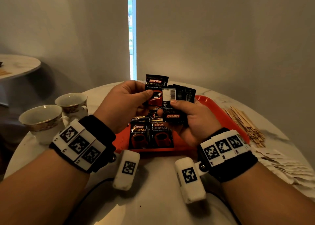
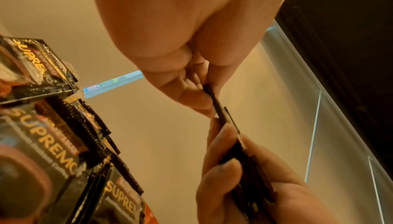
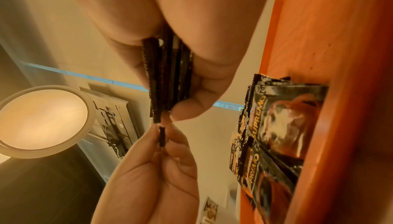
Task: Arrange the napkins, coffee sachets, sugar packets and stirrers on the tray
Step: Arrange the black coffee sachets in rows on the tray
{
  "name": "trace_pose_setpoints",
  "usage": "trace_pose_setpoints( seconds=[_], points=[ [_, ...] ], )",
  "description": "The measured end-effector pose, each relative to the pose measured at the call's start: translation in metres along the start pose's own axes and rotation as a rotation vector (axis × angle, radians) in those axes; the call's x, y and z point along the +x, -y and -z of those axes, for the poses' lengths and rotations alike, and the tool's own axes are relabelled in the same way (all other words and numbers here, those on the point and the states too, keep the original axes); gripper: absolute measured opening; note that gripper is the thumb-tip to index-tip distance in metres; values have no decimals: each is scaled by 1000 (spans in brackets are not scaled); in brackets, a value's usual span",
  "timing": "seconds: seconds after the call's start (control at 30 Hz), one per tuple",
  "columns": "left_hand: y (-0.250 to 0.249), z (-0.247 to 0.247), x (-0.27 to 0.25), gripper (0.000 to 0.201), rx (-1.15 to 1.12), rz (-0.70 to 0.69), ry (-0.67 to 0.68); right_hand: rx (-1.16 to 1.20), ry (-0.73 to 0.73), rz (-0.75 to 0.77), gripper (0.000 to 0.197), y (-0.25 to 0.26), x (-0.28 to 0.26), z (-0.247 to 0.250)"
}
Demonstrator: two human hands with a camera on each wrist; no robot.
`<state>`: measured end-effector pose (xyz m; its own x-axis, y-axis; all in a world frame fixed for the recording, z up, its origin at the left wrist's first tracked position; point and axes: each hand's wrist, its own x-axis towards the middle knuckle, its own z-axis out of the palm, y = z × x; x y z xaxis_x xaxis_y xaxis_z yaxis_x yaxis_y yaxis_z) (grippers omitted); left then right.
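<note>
Above the red tray (image 1: 213, 105), my left hand (image 1: 129, 98) pinches one black coffee sachet (image 1: 156, 88) upright between thumb and fingers. Right beside it, my right hand (image 1: 184, 115) grips a fanned bundle of several coffee sachets (image 1: 179, 98), backs toward me. More coffee sachets (image 1: 150, 136) lie on the tray below both hands. In the left wrist view the single sachet (image 2: 214, 99) is seen edge-on, and the tray sachets (image 2: 53, 143) fill the left. In the right wrist view the bundle (image 3: 170, 76) sits in my right hand, with my left hand (image 3: 161, 152) below it.
Wooden stirrers (image 1: 243, 122) lie in a heap right of the tray, with pale paper packets (image 1: 286, 165) spread nearer the table's right edge. Two empty teacups (image 1: 40, 120) (image 1: 72, 103) stand at the left. A second round table (image 1: 15, 66) is at far left.
</note>
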<state>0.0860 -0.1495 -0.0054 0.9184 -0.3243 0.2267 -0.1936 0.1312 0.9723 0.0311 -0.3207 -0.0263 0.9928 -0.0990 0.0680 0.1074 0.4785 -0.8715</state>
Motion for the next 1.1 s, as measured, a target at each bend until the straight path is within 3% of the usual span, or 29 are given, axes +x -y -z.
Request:
trace_pose_setpoints(
  seconds=[0.17, 0.47, 0.73, 0.9, 1.1],
  points=[
    [0, 1, 0, 2, -14, 35, 26, -2, 0, 4, 70, 1, 1, 0],
    [1, 0, 0, 5, 74, 76, 2, -3, -26, 17, 74, 7, 2, 3],
    [1, 3, -2, 7, 123, 132, 195, -106, -63, 18, 43, 9, 1, 3],
    [-3, -1, -5, 26, -83, 146, 114, -152, -13, -2, 35, 5, -2, 0],
    [5, -2, 1, 8, -27, 138, 30, -109, -10, 0, 36, 6, -4, -2]
  ],
)
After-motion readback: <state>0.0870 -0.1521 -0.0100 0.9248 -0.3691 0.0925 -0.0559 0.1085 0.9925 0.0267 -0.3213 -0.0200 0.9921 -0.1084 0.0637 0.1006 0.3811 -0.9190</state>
